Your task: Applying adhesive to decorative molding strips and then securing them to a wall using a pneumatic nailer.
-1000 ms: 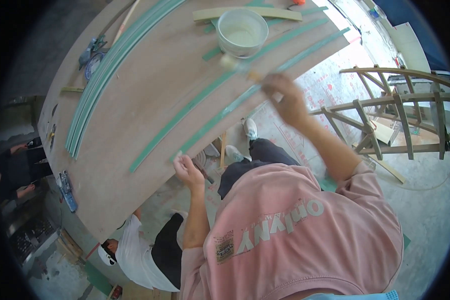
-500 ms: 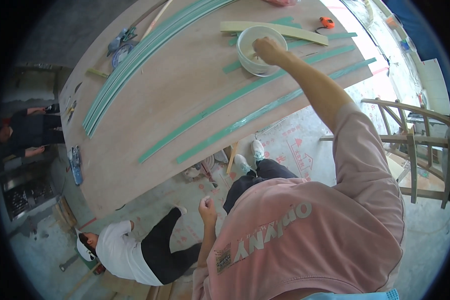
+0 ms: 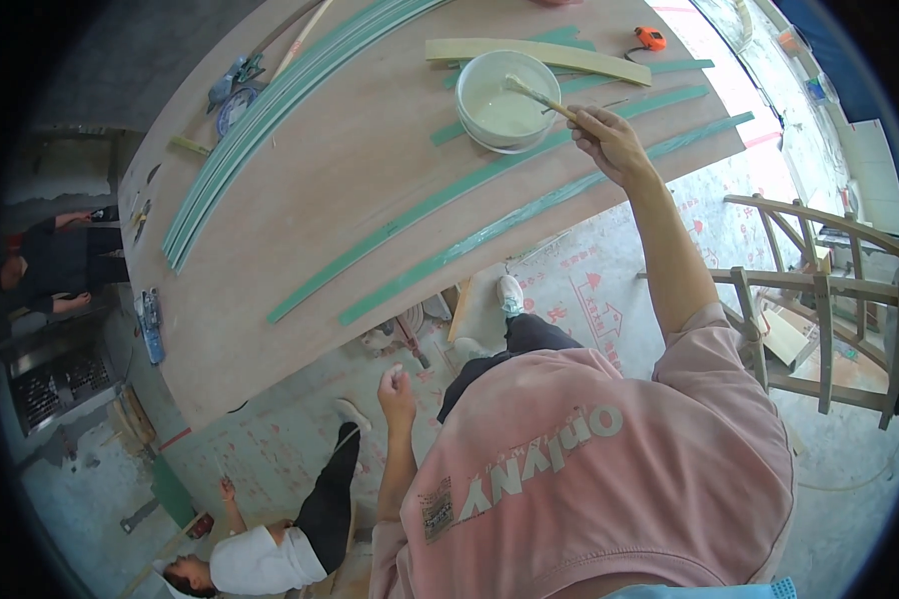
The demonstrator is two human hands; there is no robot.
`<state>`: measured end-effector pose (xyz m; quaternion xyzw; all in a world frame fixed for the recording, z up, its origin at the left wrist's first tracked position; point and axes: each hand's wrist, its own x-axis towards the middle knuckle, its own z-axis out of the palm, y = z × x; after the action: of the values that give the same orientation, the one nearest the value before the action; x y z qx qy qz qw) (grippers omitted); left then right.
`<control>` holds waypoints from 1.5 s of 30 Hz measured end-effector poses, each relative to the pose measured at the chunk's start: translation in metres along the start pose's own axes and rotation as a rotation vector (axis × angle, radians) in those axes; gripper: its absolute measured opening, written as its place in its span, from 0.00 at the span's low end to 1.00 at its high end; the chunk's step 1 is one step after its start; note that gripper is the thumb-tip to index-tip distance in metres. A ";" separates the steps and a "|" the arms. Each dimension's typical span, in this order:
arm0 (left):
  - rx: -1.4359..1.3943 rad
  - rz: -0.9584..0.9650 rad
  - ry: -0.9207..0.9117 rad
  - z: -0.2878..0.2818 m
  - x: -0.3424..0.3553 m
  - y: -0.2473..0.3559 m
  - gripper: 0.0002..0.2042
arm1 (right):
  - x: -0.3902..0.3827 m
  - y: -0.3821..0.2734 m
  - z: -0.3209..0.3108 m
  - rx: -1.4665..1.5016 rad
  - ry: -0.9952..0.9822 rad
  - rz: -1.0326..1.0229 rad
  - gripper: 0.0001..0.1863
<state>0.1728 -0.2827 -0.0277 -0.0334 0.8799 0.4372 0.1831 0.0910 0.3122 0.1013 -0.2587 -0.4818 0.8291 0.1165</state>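
Note:
My right hand (image 3: 609, 143) grips the wooden handle of a paintbrush (image 3: 539, 96) between thumb and fingers. The brush head hangs over the mouth of a round whitish bucket (image 3: 469, 125), which holds a pale, creamy liquid. This bucket stands on a large wooden tabletop (image 3: 300, 210), beside green strips. My left hand (image 3: 397, 392) is held low before my body, off the table's near edge. Its fingers are curled closed, with whitish fingertips; what they hold, if anything, is hidden.
Long green strips (image 3: 440, 205) lie across the tabletop, with a bundle (image 3: 260, 125) farther left. A pale curved board (image 3: 589, 65) and orange tape measure (image 3: 651, 39) lie behind the bucket. A wooden frame (image 3: 824, 290) stands at right. A person in white (image 3: 265, 561) is at lower left, another (image 3: 55, 265) farther left.
My right hand has come out of the bucket toward the right, bringing the paintbrush into sight. My left hand has shifted slightly left. The person in white has moved lower in view.

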 end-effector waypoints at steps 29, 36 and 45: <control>-0.373 0.079 0.242 -0.024 0.134 0.036 0.24 | -0.148 0.090 0.068 0.127 -0.199 -0.021 0.14; -0.678 0.064 -0.101 -0.024 0.140 0.070 0.26 | -0.212 0.221 0.190 -0.711 0.067 -0.026 0.14; -0.451 0.146 -0.169 -0.099 0.125 -0.015 0.24 | -0.229 0.256 0.271 -0.956 0.160 -0.127 0.15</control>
<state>0.0312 -0.3571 -0.0285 0.0269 0.7419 0.6356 0.2118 0.1512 -0.1194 0.0628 -0.3161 -0.8130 0.4838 0.0714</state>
